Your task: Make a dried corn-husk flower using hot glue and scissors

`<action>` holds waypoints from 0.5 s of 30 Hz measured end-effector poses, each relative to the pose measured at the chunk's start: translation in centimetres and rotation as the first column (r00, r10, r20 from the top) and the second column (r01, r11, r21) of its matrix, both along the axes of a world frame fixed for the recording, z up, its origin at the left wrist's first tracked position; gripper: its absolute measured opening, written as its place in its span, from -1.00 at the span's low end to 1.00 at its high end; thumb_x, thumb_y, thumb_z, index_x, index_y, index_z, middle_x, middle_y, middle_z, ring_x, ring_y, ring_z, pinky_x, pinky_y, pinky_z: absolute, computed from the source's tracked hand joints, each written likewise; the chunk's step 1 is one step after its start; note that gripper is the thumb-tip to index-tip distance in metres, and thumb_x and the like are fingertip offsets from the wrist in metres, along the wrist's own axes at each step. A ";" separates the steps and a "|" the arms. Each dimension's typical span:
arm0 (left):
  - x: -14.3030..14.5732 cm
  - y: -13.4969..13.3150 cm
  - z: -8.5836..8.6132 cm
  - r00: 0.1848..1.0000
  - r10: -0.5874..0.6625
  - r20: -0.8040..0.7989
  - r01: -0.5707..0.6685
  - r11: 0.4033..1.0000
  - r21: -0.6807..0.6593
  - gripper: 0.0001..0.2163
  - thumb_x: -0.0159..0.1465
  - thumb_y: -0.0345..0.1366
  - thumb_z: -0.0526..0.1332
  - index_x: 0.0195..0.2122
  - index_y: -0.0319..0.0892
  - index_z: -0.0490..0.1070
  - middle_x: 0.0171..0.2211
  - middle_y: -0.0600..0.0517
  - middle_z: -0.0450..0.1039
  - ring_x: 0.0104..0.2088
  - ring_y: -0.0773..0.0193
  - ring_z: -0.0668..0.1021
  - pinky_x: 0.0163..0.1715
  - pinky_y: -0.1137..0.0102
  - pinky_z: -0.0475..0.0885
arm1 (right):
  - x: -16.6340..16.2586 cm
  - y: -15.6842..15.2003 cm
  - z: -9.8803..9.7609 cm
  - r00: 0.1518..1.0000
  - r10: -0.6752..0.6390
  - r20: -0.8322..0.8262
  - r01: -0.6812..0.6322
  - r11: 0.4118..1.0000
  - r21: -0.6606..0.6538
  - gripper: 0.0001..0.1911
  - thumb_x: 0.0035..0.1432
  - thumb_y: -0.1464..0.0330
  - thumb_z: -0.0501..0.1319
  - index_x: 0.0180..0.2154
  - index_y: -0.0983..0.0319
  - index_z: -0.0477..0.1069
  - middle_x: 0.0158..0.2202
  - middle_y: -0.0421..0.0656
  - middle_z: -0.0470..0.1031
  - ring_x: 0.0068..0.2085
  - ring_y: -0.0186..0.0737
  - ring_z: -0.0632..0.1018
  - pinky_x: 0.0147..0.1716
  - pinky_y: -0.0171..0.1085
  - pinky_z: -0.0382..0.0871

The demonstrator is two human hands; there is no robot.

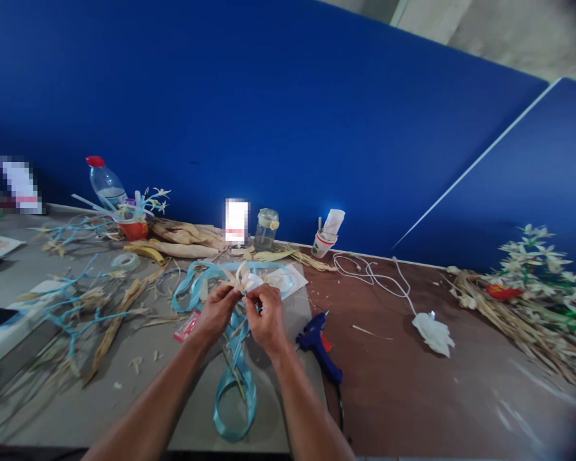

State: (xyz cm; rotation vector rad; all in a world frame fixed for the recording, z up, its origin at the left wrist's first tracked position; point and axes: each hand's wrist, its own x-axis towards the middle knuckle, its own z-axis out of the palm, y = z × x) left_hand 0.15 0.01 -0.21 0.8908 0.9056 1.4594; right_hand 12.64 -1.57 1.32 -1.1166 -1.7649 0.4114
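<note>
My left hand (219, 308) and my right hand (267, 315) meet over the middle of the table, fingertips pinched together at the base of a pale husk flower (241, 276). Its pointed cream petals fan out above the fingers. Light blue ribbon (253, 410) hangs in a loop below the hands, and more of it curls on the table behind them. A pink-and-white packet (187, 326) lies just left of my left wrist. To the right of my right hand rests a blue glue gun (320, 349), its cord running toward the front edge.
Blue-wrapped stems (79, 326) and dried husks (187, 234) cover the left side. Along the blue partition (269, 96) stand a red-capped bottle (106, 182), a glass jar (267, 232) and a paper cup (324, 244). A white cable (374, 278) and bundled flowers (537, 301) lie at right.
</note>
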 end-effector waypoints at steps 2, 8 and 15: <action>-0.1 0.2 -0.1 0.998 0.016 0.065 -0.016 1.000 -0.003 -0.77 -0.08 -0.18 0.40 -0.48 -0.22 0.51 -0.54 0.06 0.46 -0.47 0.32 0.46 -0.40 0.43 0.35 | 0.0 0.0 0.0 1.000 0.006 -0.023 -0.007 1.000 -0.018 -0.90 0.08 0.38 0.14 -0.47 0.22 0.36 -0.47 -0.19 0.41 -0.37 -0.26 0.39 -0.20 -0.23 0.21; -0.8 0.8 -0.6 0.979 0.102 0.175 -0.109 0.994 0.031 -0.80 -0.03 -0.19 0.39 -0.47 -0.20 0.49 -0.45 0.07 0.47 -0.43 0.39 0.46 -0.29 0.45 0.39 | 1.0 1.4 -0.6 0.937 -0.098 -0.336 0.021 0.974 -0.225 -0.82 0.05 0.27 0.13 -0.44 0.27 0.38 -0.51 -0.21 0.40 -0.48 -0.32 0.36 -0.44 -0.35 0.25; -1.4 1.2 -1.1 0.983 0.182 -0.037 -0.180 0.982 0.055 -0.77 -0.02 -0.15 0.38 -0.44 -0.19 0.49 -0.47 0.06 0.49 -0.42 0.35 0.48 -0.30 0.44 0.36 | 5.8 4.9 -2.5 0.834 -0.442 -0.332 0.317 0.874 -0.367 -0.69 -0.07 0.17 0.14 -0.49 0.30 0.43 -0.56 -0.16 0.46 -0.49 -0.24 0.43 -0.46 -0.32 0.28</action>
